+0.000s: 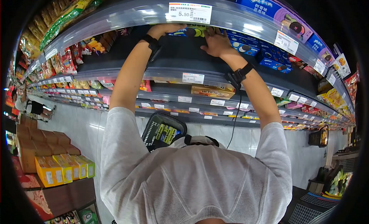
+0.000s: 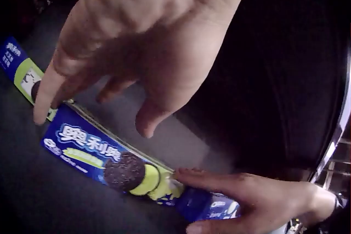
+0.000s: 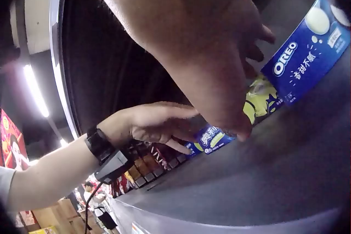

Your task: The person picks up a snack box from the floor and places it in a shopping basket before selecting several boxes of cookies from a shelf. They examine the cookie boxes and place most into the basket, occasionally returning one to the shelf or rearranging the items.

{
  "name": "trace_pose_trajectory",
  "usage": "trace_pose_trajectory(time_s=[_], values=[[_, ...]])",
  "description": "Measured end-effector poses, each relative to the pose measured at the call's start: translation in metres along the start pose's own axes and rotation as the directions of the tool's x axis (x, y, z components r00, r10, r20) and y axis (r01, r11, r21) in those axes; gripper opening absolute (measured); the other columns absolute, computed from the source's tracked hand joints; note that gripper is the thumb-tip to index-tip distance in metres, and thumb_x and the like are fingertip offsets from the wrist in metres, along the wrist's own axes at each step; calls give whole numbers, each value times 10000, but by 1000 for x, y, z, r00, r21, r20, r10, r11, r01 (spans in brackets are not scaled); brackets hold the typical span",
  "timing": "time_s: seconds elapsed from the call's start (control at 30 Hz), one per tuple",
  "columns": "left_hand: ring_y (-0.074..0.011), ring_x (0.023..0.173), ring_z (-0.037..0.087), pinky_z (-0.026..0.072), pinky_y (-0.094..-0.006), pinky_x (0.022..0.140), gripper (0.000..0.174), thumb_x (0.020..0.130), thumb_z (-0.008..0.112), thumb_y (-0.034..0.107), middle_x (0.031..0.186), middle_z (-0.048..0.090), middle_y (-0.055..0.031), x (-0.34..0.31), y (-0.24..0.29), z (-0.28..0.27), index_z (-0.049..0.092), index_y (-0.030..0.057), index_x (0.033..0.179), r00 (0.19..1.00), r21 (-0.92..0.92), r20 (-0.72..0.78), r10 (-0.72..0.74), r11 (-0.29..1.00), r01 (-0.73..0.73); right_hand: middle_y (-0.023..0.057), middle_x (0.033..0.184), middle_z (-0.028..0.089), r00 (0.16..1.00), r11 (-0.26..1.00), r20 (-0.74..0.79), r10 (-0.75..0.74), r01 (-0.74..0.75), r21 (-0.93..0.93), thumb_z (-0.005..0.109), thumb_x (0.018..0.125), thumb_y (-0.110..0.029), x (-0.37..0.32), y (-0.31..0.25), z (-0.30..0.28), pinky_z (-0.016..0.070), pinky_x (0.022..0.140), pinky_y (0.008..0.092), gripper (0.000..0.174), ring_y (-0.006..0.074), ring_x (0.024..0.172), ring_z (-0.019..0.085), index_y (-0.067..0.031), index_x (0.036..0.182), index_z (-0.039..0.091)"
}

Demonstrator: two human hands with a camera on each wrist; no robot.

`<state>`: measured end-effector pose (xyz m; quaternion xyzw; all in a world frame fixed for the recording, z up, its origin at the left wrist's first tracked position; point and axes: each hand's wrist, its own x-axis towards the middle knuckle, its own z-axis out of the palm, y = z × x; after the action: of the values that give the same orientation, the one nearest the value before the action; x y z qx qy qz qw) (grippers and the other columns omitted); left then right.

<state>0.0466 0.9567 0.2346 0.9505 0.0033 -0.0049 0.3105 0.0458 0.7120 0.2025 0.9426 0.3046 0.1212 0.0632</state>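
Both hands reach in under a shelf edge, at a row of cookie boxes. In the left wrist view a blue and green Oreo box lies across the shelf. My left hand is over its left end, fingers pointing down and thumb apart from them. Its index fingertip is right at the box's corner, beside another blue and green box. My right hand is at the box's other end, fingers extended and spread. Next to that hand stands a blue Oreo box with white cookies on it.
A clear shelf rail with a price tag runs just above the hands. More blue boxes stand to the right. Snack bags line the left. Below, a shopping basket with yellow-green packs sits on the floor. A cable hangs from the right wrist.
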Motion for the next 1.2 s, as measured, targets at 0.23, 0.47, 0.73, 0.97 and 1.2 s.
trace_pose_trajectory(time_s=[0.23,0.47,0.73,0.97,1.2], values=[[-356,1188,640,491,-420,1018,586,943,649,518,1276,682,-176,-23,17,38,638,74,1326,865,161,-345,364,931,-328,214,1262,662,989,969,-144,-45,78,235,664,926,-441,-41,-6,-24,464,1046,511,581,403,1151,638,-91,1379,565],[-177,984,698,558,-306,778,343,962,712,289,1102,733,-96,-161,53,110,686,33,1188,808,-282,-527,263,843,-459,135,948,731,786,814,-601,-146,441,379,701,922,-258,-126,-6,-12,560,853,406,294,343,888,696,-92,1164,683],[-107,786,686,543,-253,688,273,977,701,225,908,734,-65,-302,-53,201,688,-21,1095,820,-550,-445,-359,833,67,88,940,757,936,545,-350,19,284,789,751,874,-80,-246,-50,62,567,861,393,365,277,865,732,-66,1231,673],[-138,724,686,528,-277,647,367,958,695,329,833,739,-89,-404,-154,257,717,-22,1062,636,-621,-373,-676,691,370,100,955,756,961,354,64,-268,37,935,717,914,-123,-284,-121,101,566,799,354,382,236,858,742,-66,1282,630],[-158,676,693,530,-304,649,390,932,694,340,771,735,-100,-474,-233,255,732,-42,997,531,-762,-246,-811,500,412,132,1016,753,791,512,346,-505,-48,857,720,929,-225,-276,-207,145,568,786,361,384,260,887,746,-54,1261,630]])
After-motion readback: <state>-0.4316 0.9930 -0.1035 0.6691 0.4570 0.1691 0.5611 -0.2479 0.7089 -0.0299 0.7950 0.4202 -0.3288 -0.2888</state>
